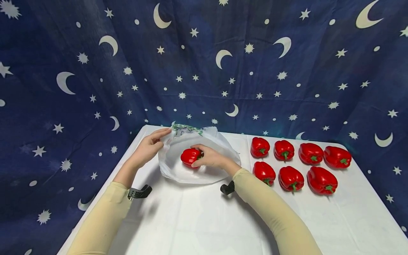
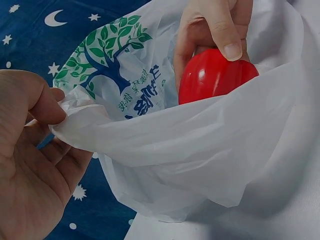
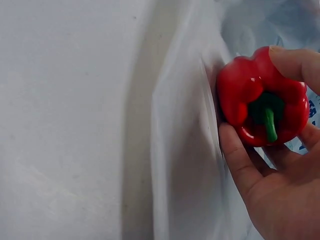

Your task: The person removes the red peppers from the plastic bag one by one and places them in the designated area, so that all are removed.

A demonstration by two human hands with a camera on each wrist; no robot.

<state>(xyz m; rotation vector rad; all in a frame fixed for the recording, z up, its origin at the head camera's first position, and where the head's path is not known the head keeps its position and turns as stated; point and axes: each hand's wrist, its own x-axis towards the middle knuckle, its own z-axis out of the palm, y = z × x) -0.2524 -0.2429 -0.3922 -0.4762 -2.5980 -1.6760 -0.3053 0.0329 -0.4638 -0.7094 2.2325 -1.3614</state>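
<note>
A white plastic bag [image 1: 178,177] with a green tree print lies on the table with its mouth spread wide. My left hand [image 1: 148,148] pinches the bag's rim at its left side, thumb and fingers closed on the film in the left wrist view. Inside the bag's mouth, my right hand [image 1: 210,157] grips a red bell pepper [image 1: 190,157]. In the right wrist view the green stem [image 3: 270,122] of that bell pepper faces the camera, with thumb and fingers around its sides. The bag's front wall hides the pepper's lower part in the left wrist view.
Several more red bell peppers stand in two rows on the right of the table, among them a front one [image 1: 322,180] and a back one [image 1: 259,147]. White cloth [image 1: 197,223] covers the table. Behind it hangs a dark blue curtain [image 1: 204,63] with moons and stars.
</note>
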